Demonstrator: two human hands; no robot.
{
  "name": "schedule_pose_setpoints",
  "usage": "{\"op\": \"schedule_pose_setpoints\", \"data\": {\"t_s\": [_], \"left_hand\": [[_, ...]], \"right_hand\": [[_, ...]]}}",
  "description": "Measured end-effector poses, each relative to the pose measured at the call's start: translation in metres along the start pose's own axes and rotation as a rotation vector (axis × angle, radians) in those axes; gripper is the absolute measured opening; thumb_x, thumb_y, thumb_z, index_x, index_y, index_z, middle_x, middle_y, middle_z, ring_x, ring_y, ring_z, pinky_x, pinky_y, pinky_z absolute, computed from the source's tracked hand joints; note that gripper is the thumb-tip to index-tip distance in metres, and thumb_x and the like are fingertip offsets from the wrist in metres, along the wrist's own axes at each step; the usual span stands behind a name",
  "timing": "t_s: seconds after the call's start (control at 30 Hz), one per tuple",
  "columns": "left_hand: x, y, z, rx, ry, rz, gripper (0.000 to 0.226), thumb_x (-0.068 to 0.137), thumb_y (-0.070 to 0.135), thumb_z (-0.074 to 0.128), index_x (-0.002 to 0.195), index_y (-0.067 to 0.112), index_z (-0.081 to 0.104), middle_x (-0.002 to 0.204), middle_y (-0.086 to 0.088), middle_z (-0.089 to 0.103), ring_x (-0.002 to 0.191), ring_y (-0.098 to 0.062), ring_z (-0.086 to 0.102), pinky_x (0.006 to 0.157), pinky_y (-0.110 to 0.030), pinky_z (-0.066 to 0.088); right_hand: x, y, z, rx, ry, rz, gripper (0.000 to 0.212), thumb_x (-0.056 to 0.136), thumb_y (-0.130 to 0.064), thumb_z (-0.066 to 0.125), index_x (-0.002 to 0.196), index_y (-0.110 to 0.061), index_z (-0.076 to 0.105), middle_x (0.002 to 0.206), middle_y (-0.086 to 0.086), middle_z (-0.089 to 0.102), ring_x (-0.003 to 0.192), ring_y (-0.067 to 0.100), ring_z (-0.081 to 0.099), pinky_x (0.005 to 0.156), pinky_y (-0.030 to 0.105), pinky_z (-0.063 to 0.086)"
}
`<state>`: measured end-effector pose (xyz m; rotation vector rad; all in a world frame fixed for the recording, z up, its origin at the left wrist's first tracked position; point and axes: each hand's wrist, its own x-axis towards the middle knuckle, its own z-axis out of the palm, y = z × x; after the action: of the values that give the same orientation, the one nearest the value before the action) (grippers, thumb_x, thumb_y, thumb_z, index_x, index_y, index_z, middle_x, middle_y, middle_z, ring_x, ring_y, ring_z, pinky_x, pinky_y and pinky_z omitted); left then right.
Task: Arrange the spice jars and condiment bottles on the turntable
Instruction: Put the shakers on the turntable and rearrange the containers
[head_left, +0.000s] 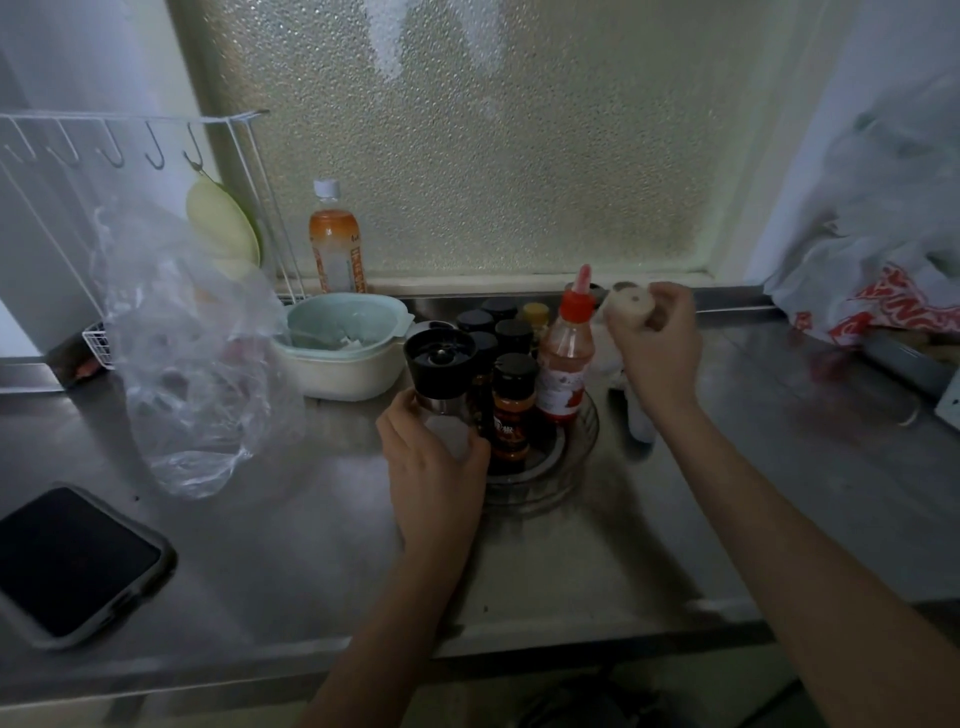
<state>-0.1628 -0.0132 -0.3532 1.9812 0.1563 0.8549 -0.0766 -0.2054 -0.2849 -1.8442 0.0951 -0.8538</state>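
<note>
A clear glass turntable (574, 457) sits on the steel counter and carries several black-capped spice jars (513, 400) and a red-capped chilli sauce bottle (566, 358). My left hand (434, 467) grips a black-topped grinder (441, 369) upright at the turntable's left edge. My right hand (657, 348) holds a small pale shaker jar (629, 306) tilted, its holed top facing me, up beside the sauce bottle's right side.
A pale green bowl (343, 343) stands left of the turntable, with an orange drink bottle (335, 244) behind it. A crumpled clear plastic bag (192, 364) and a phone (72, 564) lie to the left. A white-red plastic bag (878, 296) sits at far right.
</note>
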Motion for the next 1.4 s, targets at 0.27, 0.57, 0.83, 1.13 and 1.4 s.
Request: {"op": "schedule_pose_setpoints", "data": {"t_s": [0.27, 0.57, 0.83, 1.13, 1.4], "left_hand": [[0.001, 0.000, 0.003, 0.021, 0.026, 0.038, 0.063, 0.071, 0.009, 0.070, 0.125, 0.000, 0.038, 0.123, -0.019, 0.045, 0.112, -0.034, 0.046, 0.090, -0.041, 0.043], [0.001, -0.002, 0.000, -0.002, 0.033, 0.054, 0.063, 0.070, 0.015, 0.067, 0.125, 0.005, 0.037, 0.121, -0.018, 0.045, 0.113, -0.034, 0.044, 0.095, -0.050, 0.043], [0.000, 0.001, 0.005, 0.022, 0.072, 0.064, 0.067, 0.066, 0.024, 0.062, 0.124, 0.002, 0.036, 0.116, -0.020, 0.044, 0.110, -0.030, 0.038, 0.097, -0.051, 0.041], [0.001, -0.005, 0.007, 0.051, 0.110, 0.067, 0.064, 0.067, 0.027, 0.062, 0.123, 0.017, 0.031, 0.117, -0.012, 0.042, 0.107, -0.010, 0.030, 0.095, -0.047, 0.043], [0.003, -0.007, 0.008, 0.033, 0.085, 0.039, 0.069, 0.064, 0.015, 0.072, 0.124, 0.003, 0.039, 0.114, -0.010, 0.043, 0.110, -0.027, 0.042, 0.096, -0.037, 0.038]], "right_hand": [[-0.068, -0.045, -0.041, 0.187, -0.008, -0.099, 0.042, 0.074, -0.019, 0.075, 0.111, -0.020, 0.055, 0.102, -0.016, 0.062, 0.096, 0.000, 0.060, 0.077, 0.007, 0.046], [-0.087, -0.026, -0.007, 0.094, -0.288, -0.066, 0.045, 0.077, -0.022, 0.073, 0.115, -0.015, 0.051, 0.105, -0.009, 0.060, 0.092, -0.010, 0.056, 0.077, 0.004, 0.044], [0.025, -0.012, -0.007, -0.134, -0.145, -0.102, 0.038, 0.086, -0.012, 0.053, 0.122, -0.014, 0.043, 0.118, 0.011, 0.052, 0.097, 0.015, 0.053, 0.080, 0.029, 0.045], [0.081, 0.039, 0.054, -0.311, -0.573, -0.013, 0.054, 0.077, -0.027, 0.071, 0.123, -0.016, 0.044, 0.125, 0.013, 0.057, 0.109, 0.026, 0.054, 0.079, 0.031, 0.039], [0.071, 0.037, 0.048, -0.276, -0.555, 0.009, 0.059, 0.075, -0.034, 0.072, 0.124, -0.013, 0.047, 0.121, 0.009, 0.058, 0.105, 0.022, 0.055, 0.077, 0.028, 0.042]]}}
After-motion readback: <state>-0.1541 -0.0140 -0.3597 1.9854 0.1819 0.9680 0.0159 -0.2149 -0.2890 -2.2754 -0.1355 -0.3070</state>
